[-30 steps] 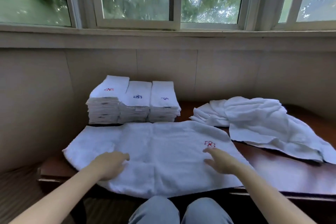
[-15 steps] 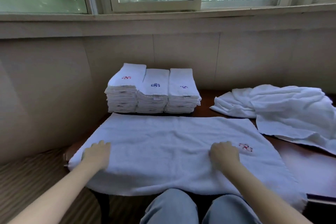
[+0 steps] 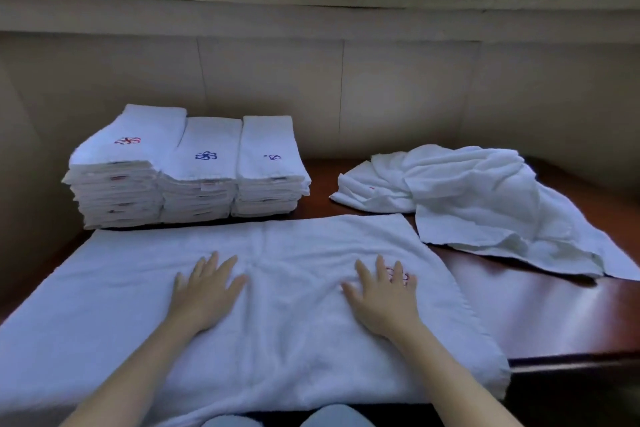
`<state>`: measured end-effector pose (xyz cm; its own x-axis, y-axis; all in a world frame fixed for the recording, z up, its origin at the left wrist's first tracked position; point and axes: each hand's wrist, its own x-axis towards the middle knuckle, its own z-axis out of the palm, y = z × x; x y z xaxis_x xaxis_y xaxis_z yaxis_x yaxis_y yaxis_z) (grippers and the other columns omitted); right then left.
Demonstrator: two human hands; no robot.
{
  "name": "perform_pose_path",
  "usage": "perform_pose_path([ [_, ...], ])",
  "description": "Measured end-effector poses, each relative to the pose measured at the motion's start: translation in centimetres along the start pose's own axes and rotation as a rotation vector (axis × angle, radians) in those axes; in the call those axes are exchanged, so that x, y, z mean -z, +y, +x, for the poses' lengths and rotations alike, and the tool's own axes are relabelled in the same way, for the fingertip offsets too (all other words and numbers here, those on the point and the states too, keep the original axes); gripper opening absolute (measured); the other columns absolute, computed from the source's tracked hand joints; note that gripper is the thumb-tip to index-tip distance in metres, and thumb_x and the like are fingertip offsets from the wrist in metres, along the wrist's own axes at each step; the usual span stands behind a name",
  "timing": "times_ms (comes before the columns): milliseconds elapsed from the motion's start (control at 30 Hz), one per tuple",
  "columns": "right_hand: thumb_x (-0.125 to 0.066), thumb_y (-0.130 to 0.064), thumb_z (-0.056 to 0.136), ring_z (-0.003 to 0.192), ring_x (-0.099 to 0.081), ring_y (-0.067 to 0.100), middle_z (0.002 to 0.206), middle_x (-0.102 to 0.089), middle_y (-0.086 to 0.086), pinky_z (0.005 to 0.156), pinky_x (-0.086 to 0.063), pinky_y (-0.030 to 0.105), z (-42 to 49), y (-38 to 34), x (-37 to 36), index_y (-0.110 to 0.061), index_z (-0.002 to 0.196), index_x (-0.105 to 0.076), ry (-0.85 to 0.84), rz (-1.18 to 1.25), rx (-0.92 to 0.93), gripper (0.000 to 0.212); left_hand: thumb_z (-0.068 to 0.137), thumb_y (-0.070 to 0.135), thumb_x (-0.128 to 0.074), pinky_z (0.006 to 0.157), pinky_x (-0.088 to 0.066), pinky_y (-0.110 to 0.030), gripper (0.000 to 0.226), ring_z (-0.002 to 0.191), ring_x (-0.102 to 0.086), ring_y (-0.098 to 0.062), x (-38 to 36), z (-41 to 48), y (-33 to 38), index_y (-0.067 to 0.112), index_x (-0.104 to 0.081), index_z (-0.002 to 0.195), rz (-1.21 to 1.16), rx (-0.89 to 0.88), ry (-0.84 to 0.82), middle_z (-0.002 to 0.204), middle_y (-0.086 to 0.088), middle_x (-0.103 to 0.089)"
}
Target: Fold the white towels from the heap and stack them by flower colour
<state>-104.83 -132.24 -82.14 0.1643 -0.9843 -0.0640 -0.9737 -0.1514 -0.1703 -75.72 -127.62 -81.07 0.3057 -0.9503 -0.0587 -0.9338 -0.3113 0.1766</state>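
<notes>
Spread towel (image 3: 294,305) lies flat on the table (image 3: 540,315) with its long axis left-right across the person's front; both hands press on its middle, fingers straight and splayed, holding nothing, left hand (image 3: 204,291) left of centre, right hand (image 3: 382,295) right of centre. Right fingertips partly cover the red flower (image 3: 403,274), so the right hand is nearer the marked end. Red-flower stack (image 3: 124,163) sits far-left behind the towel, heap (image 3: 485,198) far-right; next fold probably runs end to end along that axis.
</notes>
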Motion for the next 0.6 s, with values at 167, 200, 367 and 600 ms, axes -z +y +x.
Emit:
perform_pose_path([
  [167,-0.022,-0.046,0.101,0.148,-0.004,0.021,0.161,-0.005,0.006,0.118,0.0,0.035,0.0,0.2,-0.3,-0.024,0.151,-0.02,0.04,0.089,0.171,0.055,0.096,0.061,-0.017,0.116,-0.006,-0.047,0.058,0.148,0.001,-0.015,-0.6,1.7,0.1,0.041,-0.007,0.15,0.04,0.023,-0.028,0.161,0.007,0.006],
  [200,-0.024,-0.041,0.102,0.148,-0.007,0.018,0.161,-0.008,0.004,0.118,-0.003,0.032,-0.1,0.2,-0.1,-0.022,0.15,-0.022,0.044,0.103,0.219,0.052,0.096,0.061,-0.018,0.116,-0.007,-0.047,0.058,0.148,-0.001,-0.015,-0.5,1.9,0.2,0.042,-0.008,0.15,0.042,0.024,-0.031,0.161,0.007,0.004],
  [367,-0.023,-0.033,0.104,0.146,-0.016,0.017,0.158,-0.019,0.001,0.116,-0.016,0.03,-0.9,-0.1,0.7,-0.02,0.148,-0.029,0.016,0.096,0.275,0.046,0.099,0.044,-0.032,0.092,-0.043,-0.038,0.031,0.116,-0.049,-0.026,1.1,3.1,0.5,0.024,-0.052,0.113,0.058,-0.004,0.211,0.129,-0.004,-0.054],
  [600,-0.04,-0.014,0.097,0.102,-0.055,0.029,0.1,-0.056,0.007,0.068,-0.042,0.028,7.2,-1.7,6.5,-0.012,0.1,-0.059,-0.017,-0.042,0.151,0.019,0.097,0.009,-0.037,0.085,-0.044,-0.041,0.03,0.111,-0.049,-0.035,4.5,9.6,-7.1,0.008,-0.053,0.123,0.02,0.137,0.219,0.123,-0.017,-0.05],
])
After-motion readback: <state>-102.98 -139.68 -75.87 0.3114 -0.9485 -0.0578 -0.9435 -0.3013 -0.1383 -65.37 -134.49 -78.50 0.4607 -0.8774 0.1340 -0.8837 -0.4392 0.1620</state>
